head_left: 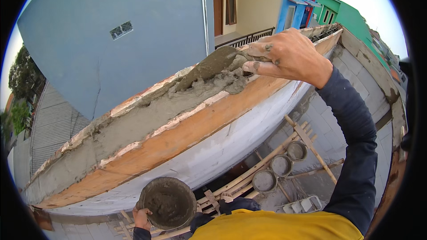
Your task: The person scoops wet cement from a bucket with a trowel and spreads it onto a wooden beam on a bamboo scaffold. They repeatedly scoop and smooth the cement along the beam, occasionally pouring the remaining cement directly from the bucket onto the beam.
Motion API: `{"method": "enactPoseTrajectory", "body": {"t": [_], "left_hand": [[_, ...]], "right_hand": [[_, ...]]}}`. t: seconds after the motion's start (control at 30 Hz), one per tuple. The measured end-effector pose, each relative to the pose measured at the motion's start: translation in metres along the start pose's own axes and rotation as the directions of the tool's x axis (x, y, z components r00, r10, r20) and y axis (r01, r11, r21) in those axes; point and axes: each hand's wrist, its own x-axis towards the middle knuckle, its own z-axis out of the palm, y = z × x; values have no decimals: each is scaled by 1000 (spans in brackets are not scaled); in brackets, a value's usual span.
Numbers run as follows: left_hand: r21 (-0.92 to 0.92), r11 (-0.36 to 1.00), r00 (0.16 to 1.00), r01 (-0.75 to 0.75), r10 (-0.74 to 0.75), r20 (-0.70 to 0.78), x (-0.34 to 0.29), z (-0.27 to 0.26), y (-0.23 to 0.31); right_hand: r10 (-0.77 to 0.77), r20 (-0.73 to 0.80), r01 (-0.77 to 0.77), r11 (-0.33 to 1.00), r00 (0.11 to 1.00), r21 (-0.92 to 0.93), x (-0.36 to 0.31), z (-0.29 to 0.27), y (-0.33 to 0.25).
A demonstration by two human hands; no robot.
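Note:
My right hand [291,55] is closed at the far end of a mortar-coated trowel [208,67], its handle hidden by my fingers. The blade lies tilted in lumpy wet mortar [231,82] on top of the wall. Smoother grey mortar [124,129] fills the channel toward the near left, between a ragged far edge and an orange-brown wooden board [191,126]. Low in front of me, my left hand [142,218] grips the rim of a round bucket [165,184] with dark wet mortar inside. Grey smears cover my right fingers.
Below the wall, several buckets [281,165] stand by bamboo scaffolding poles [253,169]. A foot [226,197] rests on the poles. Across the wall rises a blue-grey building [147,62]; a corrugated roof [55,124] lies lower left. Another wall top [364,60] runs along the right.

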Motion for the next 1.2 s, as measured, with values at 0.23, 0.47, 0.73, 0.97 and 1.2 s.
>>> {"method": "enactPoseTrajectory", "body": {"t": [0.23,0.47,0.73,0.97,1.2], "left_hand": [[-50,999,999,-19,16,-44,2,-9,-17],[-74,997,986,-4,-8,-169,25,-29,-44],[-37,999,978,-30,22,-206,26,-42,-57],[-33,999,978,-1,-6,-210,1,-23,-32],[-117,991,993,-60,47,-110,-24,2,-11]], "right_hand": [[45,-30,-44,999,999,26,-7,-14,12],[143,198,-208,910,970,359,-59,-38,-1],[113,54,-113,994,992,-13,-64,-22,14],[3,87,5,996,996,-93,-44,-29,12],[28,71,-23,997,997,-74,-4,-18,-8]]}}
